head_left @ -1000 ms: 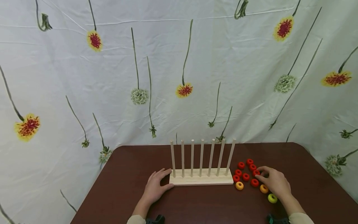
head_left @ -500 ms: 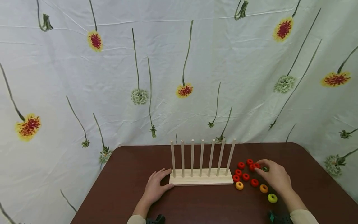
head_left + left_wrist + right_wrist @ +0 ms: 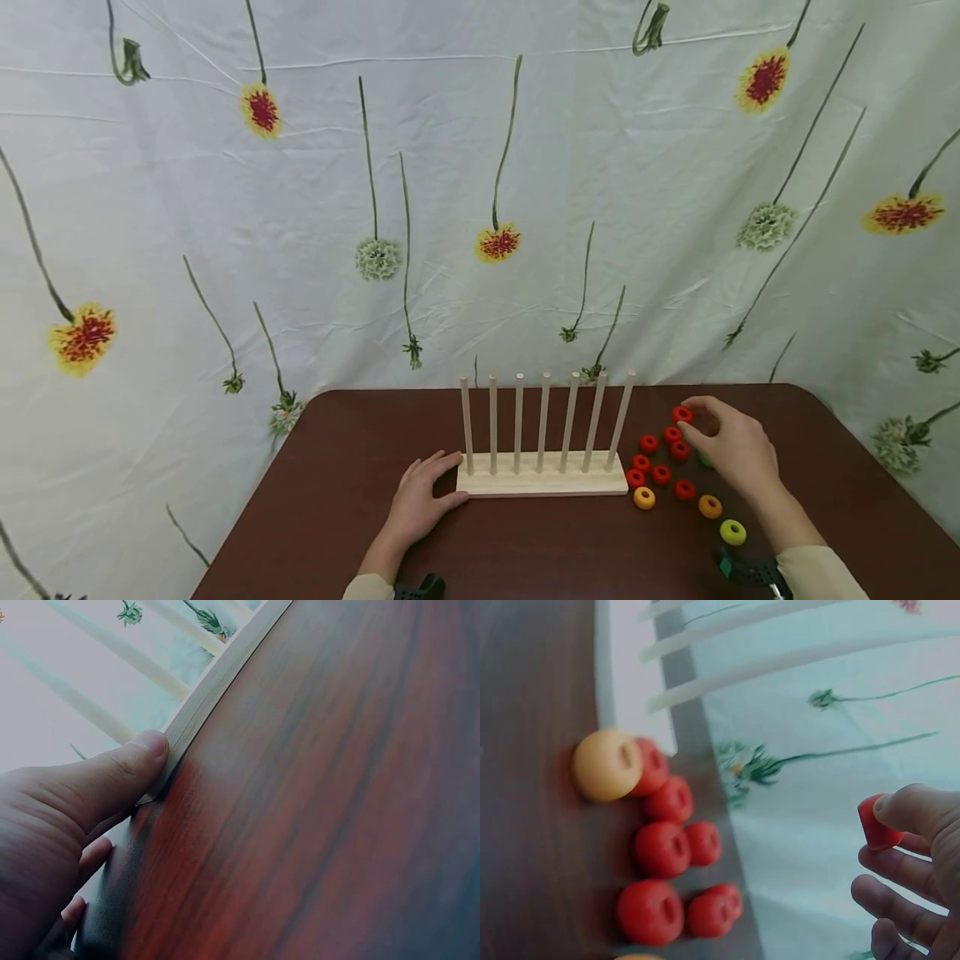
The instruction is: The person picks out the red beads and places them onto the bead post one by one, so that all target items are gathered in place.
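A wooden peg stand with a row of several upright bare pegs stands on the table. My left hand holds its left end, the thumb on the front edge and the other fingers spread round the corner. At the right, my right hand pinches a red ring bead between thumb and fingertips. That bead is raised off the table in the right wrist view. Below it lie several red beads. A green bead is partly hidden behind the right hand.
Two orange beads and a yellow-green bead lie on the near side of the red ones. The dark brown table ends at the back against a white flowered cloth.
My right hand has lifted a red bead from the group, moving it up and away towards the back. The green bead has come into view beside that hand. My left hand stays on the stand.
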Tool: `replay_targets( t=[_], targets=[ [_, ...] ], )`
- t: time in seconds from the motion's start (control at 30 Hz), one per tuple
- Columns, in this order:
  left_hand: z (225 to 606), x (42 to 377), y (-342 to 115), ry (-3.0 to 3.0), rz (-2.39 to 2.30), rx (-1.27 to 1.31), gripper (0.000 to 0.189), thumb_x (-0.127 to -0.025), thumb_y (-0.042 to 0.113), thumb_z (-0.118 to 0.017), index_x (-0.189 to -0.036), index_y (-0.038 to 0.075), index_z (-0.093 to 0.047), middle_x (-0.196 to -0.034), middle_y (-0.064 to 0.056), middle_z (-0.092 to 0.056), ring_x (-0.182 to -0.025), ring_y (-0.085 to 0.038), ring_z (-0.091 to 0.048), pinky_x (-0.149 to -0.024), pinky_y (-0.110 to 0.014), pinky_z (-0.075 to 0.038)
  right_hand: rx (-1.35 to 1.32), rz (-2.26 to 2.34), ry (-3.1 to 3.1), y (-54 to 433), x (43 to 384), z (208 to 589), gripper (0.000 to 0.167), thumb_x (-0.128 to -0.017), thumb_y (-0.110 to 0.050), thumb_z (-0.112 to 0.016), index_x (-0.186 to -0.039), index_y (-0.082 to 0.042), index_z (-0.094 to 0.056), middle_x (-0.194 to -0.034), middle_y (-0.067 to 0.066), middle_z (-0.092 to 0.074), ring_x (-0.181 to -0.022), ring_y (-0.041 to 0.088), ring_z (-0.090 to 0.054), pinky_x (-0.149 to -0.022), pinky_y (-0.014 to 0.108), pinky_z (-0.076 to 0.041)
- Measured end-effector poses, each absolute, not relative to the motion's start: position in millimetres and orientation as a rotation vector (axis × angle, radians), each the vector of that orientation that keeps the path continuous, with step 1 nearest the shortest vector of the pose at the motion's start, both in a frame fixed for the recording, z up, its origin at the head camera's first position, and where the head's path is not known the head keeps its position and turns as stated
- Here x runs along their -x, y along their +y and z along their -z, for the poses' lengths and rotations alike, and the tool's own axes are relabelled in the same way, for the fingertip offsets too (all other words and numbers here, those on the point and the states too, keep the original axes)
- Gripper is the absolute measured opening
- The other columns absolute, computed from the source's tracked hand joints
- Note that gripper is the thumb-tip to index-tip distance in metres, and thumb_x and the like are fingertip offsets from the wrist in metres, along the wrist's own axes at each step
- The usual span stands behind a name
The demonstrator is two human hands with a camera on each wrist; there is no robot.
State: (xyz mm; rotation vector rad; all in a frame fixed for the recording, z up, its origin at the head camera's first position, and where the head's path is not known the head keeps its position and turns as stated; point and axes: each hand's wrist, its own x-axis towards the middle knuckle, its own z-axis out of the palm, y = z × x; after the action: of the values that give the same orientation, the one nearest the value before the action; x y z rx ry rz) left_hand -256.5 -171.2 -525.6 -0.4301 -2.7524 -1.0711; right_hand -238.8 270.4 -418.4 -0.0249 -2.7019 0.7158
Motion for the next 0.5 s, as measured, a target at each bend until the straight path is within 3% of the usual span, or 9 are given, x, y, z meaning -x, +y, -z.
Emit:
replay_targets(
  t=[0.3,0.5],
  targets=[
    [525.6,255.9,-170.6,-2.756,1.074,0.420,0.058,-0.083,0.030,-0.080,-0.135,0.012,-0.063,-0.139,-0.010,-0.063,-0.139,-0.037,-0.049,-0.120,-0.062,-0.025,-0.017,-0.677,-2.607,257.1,241.4,389.3,0.035,-0.093,-0.031,-0.069,-0.123,-0.012,-0.067,-0.107,0.016,-0.073,-0.078,0.024,-0.065,-0.052,0.027,-0.044],
    [525.5,255.9,-170.3,-2.747,1.065,0.426,0.058,-0.082,0.031,-0.081,-0.135,0.013,-0.064,-0.139,-0.008,-0.063,-0.138,-0.037,-0.049,-0.119,-0.063,-0.026,-0.077,-0.731,-2.534,250.3,244.3,371.7,0.031,-0.095,-0.032,-0.067,-0.121,-0.013,-0.068,-0.110,0.014,-0.073,-0.083,0.029,-0.069,-0.053,0.028,-0.045]
  ],
)
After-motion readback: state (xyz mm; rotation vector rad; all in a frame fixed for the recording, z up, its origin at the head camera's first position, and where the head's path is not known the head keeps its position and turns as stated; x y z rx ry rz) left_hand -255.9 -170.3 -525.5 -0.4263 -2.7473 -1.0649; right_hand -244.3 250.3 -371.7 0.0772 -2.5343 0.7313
